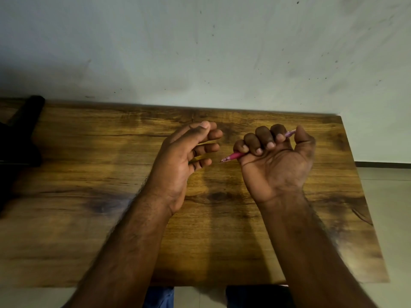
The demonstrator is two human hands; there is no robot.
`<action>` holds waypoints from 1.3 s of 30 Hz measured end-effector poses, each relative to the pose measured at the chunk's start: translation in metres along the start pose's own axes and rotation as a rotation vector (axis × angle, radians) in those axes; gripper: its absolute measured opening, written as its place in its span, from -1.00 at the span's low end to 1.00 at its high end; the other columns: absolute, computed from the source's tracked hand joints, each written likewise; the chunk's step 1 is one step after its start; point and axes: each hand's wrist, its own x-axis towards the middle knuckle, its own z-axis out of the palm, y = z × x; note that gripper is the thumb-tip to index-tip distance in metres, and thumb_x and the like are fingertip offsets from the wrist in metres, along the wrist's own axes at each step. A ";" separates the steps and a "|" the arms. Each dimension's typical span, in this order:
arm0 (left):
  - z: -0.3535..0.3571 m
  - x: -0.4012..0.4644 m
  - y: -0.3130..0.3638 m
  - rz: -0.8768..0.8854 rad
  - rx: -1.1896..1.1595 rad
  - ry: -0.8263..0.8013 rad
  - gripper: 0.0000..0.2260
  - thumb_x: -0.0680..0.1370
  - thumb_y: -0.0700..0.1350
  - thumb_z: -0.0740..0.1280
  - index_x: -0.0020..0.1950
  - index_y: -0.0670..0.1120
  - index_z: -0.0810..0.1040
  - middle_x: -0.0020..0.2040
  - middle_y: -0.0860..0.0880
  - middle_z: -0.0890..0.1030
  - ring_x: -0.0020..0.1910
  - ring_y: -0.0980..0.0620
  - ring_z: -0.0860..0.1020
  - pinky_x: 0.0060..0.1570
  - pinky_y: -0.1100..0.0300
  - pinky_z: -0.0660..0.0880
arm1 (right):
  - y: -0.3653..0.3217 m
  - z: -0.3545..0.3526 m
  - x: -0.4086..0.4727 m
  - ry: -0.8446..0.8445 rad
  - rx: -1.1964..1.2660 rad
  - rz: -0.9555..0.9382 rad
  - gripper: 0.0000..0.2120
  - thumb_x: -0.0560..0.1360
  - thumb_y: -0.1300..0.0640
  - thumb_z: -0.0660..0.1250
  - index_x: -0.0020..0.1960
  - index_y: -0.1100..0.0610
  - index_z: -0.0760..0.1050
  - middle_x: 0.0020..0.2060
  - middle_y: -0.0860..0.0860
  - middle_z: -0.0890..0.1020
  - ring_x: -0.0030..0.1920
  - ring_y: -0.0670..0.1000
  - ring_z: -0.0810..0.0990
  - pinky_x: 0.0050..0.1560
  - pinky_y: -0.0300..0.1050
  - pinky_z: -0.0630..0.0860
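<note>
Tabletop bare around hands — dark object, perhaps stand, far-left.

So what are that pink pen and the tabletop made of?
The pink pen in the right hand looks like glossy, slightly see-through plastic with a small metal-looking tip. The tabletop shows brown wood grain and knots with a smooth sheen; solid wood or printed laminate, I cannot tell.

We see our right hand fisted palm-up; beside it, our left hand hangs loosely curled, holding nothing.
</note>
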 end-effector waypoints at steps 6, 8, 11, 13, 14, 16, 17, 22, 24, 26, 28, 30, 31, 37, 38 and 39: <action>0.000 0.000 0.001 -0.003 -0.006 -0.003 -0.62 0.53 0.14 0.29 0.24 -0.01 0.66 0.17 0.00 0.76 0.12 0.00 0.70 0.10 0.00 0.55 | 0.001 0.000 0.000 0.010 -0.017 -0.015 -0.64 0.55 -0.14 0.11 -0.31 0.07 0.28 -0.46 -0.02 0.25 -0.39 -0.01 0.16 -0.28 -0.07 0.23; 0.000 0.000 0.001 -0.003 -0.007 -0.002 -0.62 0.53 0.14 0.29 0.24 -0.01 0.66 0.16 0.00 0.76 0.11 0.00 0.70 0.10 0.00 0.55 | 0.000 0.000 0.000 0.010 -0.015 -0.017 -0.64 0.54 -0.14 0.12 -0.30 0.07 0.29 -0.45 -0.03 0.25 -0.39 -0.01 0.16 -0.28 -0.08 0.24; 0.000 0.000 0.000 0.000 -0.006 -0.006 -0.63 0.54 0.13 0.28 0.23 0.00 0.66 0.16 0.00 0.76 0.12 0.00 0.70 0.10 0.00 0.55 | 0.001 -0.001 0.000 0.007 0.010 0.004 -0.59 0.59 -0.18 0.08 -0.29 0.08 0.31 -0.44 -0.03 0.26 -0.38 -0.02 0.17 -0.26 -0.07 0.24; 0.000 0.000 0.000 0.000 -0.006 -0.007 -0.63 0.54 0.14 0.28 0.23 0.00 0.66 0.16 0.00 0.76 0.12 0.00 0.70 0.10 0.00 0.55 | 0.001 -0.002 0.001 0.011 0.008 0.004 -0.59 0.60 -0.17 0.06 -0.30 0.07 0.30 -0.45 -0.03 0.26 -0.38 -0.02 0.17 -0.26 -0.07 0.23; 0.000 0.000 0.000 -0.001 -0.006 -0.006 -0.63 0.54 0.14 0.29 0.23 0.00 0.66 0.17 0.00 0.76 0.12 0.00 0.70 0.09 0.00 0.55 | 0.001 -0.002 0.001 0.012 0.007 0.001 -0.60 0.60 -0.16 0.06 -0.30 0.07 0.30 -0.45 -0.03 0.26 -0.38 -0.02 0.17 -0.26 -0.07 0.23; -0.001 0.000 0.000 -0.001 -0.008 -0.006 -0.63 0.54 0.14 0.29 0.23 0.00 0.66 0.17 0.00 0.75 0.11 0.00 0.70 0.09 0.01 0.55 | 0.001 -0.002 0.001 0.009 0.016 0.001 -0.60 0.60 -0.15 0.06 -0.30 0.07 0.30 -0.45 -0.03 0.26 -0.38 -0.02 0.17 -0.26 -0.07 0.24; 0.000 0.000 -0.001 -0.001 -0.008 -0.007 -0.64 0.54 0.14 0.29 0.22 0.00 0.66 0.17 0.00 0.76 0.11 0.00 0.70 0.08 0.01 0.55 | 0.000 -0.002 0.001 0.008 0.023 0.002 -0.59 0.60 -0.16 0.06 -0.30 0.07 0.31 -0.44 -0.03 0.27 -0.38 -0.02 0.17 -0.26 -0.08 0.25; 0.000 0.000 -0.001 -0.002 -0.009 -0.011 -0.64 0.54 0.14 0.29 0.22 0.01 0.66 0.17 0.00 0.76 0.11 0.01 0.70 0.08 0.02 0.55 | 0.001 -0.003 0.002 0.014 0.030 -0.016 -0.64 0.54 -0.15 0.12 -0.29 0.08 0.31 -0.44 -0.03 0.26 -0.38 -0.02 0.17 -0.25 -0.07 0.24; 0.000 0.000 -0.001 -0.002 -0.010 -0.012 -0.64 0.54 0.14 0.29 0.22 0.00 0.66 0.16 0.00 0.76 0.11 0.01 0.70 0.08 0.02 0.55 | 0.001 -0.003 0.002 0.016 0.021 -0.028 -0.66 0.53 -0.14 0.13 -0.30 0.07 0.30 -0.45 -0.03 0.27 -0.38 -0.02 0.18 -0.26 -0.07 0.25; 0.000 0.000 -0.001 -0.003 -0.007 -0.013 -0.64 0.54 0.14 0.29 0.22 0.00 0.66 0.16 0.00 0.76 0.10 0.02 0.71 0.08 0.02 0.55 | 0.001 -0.004 0.002 0.014 0.027 -0.030 -0.65 0.53 -0.15 0.13 -0.29 0.08 0.31 -0.44 -0.03 0.27 -0.38 -0.02 0.18 -0.26 -0.07 0.25; 0.000 0.000 -0.001 -0.004 -0.006 -0.013 -0.64 0.54 0.14 0.29 0.22 0.01 0.66 0.16 0.00 0.76 0.09 0.03 0.71 0.07 0.02 0.55 | 0.001 -0.004 0.002 0.007 0.032 -0.025 -0.64 0.52 -0.16 0.14 -0.29 0.08 0.32 -0.44 -0.02 0.27 -0.38 -0.02 0.18 -0.25 -0.07 0.24; 0.000 0.000 -0.001 -0.003 -0.009 -0.013 -0.64 0.54 0.14 0.28 0.22 0.01 0.67 0.16 0.00 0.76 0.09 0.03 0.71 0.07 0.02 0.55 | 0.001 -0.003 0.002 0.011 0.028 -0.027 -0.65 0.52 -0.15 0.14 -0.29 0.08 0.32 -0.44 -0.02 0.27 -0.38 -0.01 0.18 -0.26 -0.07 0.25; 0.000 0.000 -0.002 -0.003 -0.009 -0.013 -0.64 0.54 0.14 0.29 0.22 0.01 0.67 0.16 0.01 0.76 0.09 0.03 0.71 0.08 0.02 0.55 | 0.001 -0.003 0.002 0.016 0.027 -0.027 -0.65 0.54 -0.14 0.12 -0.29 0.08 0.31 -0.45 -0.03 0.27 -0.39 -0.01 0.18 -0.26 -0.07 0.26; 0.000 0.001 -0.002 0.000 -0.007 -0.014 -0.66 0.55 0.14 0.29 0.20 0.02 0.67 0.16 0.01 0.76 0.09 0.03 0.71 0.09 0.01 0.55 | 0.000 -0.003 0.002 0.025 0.043 -0.015 -0.61 0.60 -0.13 0.05 -0.30 0.07 0.31 -0.45 -0.03 0.27 -0.39 -0.01 0.18 -0.26 -0.08 0.26; 0.000 0.001 -0.002 -0.002 -0.008 -0.014 -0.66 0.55 0.14 0.29 0.20 0.02 0.67 0.16 0.01 0.76 0.09 0.03 0.71 0.09 0.01 0.55 | 0.000 -0.003 0.002 0.024 0.050 -0.016 -0.61 0.61 -0.13 0.05 -0.30 0.07 0.30 -0.45 -0.03 0.26 -0.39 -0.01 0.18 -0.26 -0.08 0.26; -0.001 0.001 -0.002 -0.003 -0.011 -0.013 -0.66 0.55 0.14 0.29 0.20 0.02 0.67 0.16 0.01 0.76 0.09 0.03 0.71 0.09 0.01 0.55 | 0.000 -0.002 0.001 0.023 0.060 -0.016 -0.61 0.60 -0.13 0.05 -0.29 0.07 0.30 -0.44 -0.03 0.26 -0.39 -0.01 0.18 -0.27 -0.08 0.26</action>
